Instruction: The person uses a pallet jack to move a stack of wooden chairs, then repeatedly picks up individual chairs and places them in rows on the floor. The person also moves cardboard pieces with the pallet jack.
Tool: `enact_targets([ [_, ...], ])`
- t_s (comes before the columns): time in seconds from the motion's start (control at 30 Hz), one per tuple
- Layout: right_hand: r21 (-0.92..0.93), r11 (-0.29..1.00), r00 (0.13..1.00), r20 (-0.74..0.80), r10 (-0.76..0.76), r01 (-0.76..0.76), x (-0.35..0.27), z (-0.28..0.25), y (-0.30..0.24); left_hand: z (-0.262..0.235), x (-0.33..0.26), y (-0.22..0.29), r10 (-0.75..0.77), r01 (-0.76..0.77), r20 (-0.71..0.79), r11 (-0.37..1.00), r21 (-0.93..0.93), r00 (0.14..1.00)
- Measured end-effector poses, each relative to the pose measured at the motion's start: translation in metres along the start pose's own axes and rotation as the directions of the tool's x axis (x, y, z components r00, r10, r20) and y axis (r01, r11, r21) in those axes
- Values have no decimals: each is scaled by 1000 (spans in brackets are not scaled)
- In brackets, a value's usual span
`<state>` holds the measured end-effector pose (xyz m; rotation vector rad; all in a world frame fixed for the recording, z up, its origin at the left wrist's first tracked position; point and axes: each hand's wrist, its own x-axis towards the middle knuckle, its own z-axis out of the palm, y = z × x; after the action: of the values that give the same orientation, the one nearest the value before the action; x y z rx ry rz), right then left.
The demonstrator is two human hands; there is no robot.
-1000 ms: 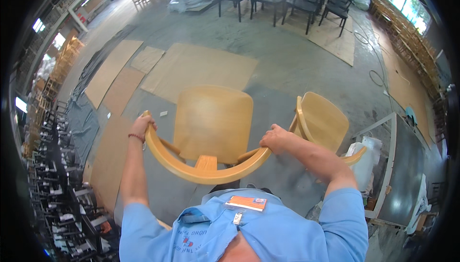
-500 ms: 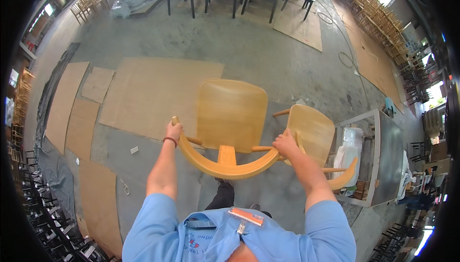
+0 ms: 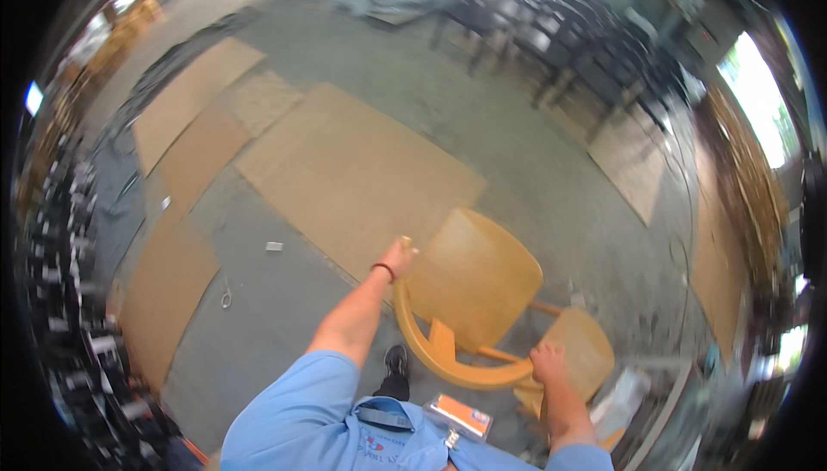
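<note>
A light-wood armchair (image 3: 474, 273) stands in front of me, its curved top rail (image 3: 465, 376) toward my body. My left hand (image 3: 398, 259) is closed around the rail's left end, a dark red band on its wrist. At the other end, my right hand (image 3: 546, 364) grips the same rail. Close by on the right is a second light-wood chair (image 3: 581, 346), partly behind my right hand and forearm. Motion blurs the view, so whether the held chair's legs touch the floor I cannot tell.
Cardboard sheets (image 3: 362, 170) lie flat on the grey concrete floor, with more sheets (image 3: 202, 148) to the left. Dark chairs (image 3: 603, 71) stand far right. A pale-edged frame (image 3: 663, 411) is beside the second chair. Stacked dark furniture parts (image 3: 77, 333) line the left edge.
The whole view has swung left and tilted, so the chairs appear lower and further right. Both hands keep their hold on the armchair's rail.
</note>
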<state>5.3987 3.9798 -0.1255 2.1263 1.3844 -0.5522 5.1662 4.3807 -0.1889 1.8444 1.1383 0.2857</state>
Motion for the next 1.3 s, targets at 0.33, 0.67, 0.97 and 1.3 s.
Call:
enact_targets([
  [0.33,15,999,993,107,-47,46,1,4,7,-46,-270,-92,-467,437,-137,877,-200,874],
  [0.67,-131,939,944,-44,-327,319,24,41,22,87,-725,-115,-954,916,37,297,271,298],
  [0.97,62,834,831,76,-551,548,-50,73,-190,158,-821,-134,-962,710,161,44,-703,219],
  [1.3,236,579,512,292,-808,780,-225,97,-513,114,-1017,-216,-958,467,-284,230,-854,-48],
])
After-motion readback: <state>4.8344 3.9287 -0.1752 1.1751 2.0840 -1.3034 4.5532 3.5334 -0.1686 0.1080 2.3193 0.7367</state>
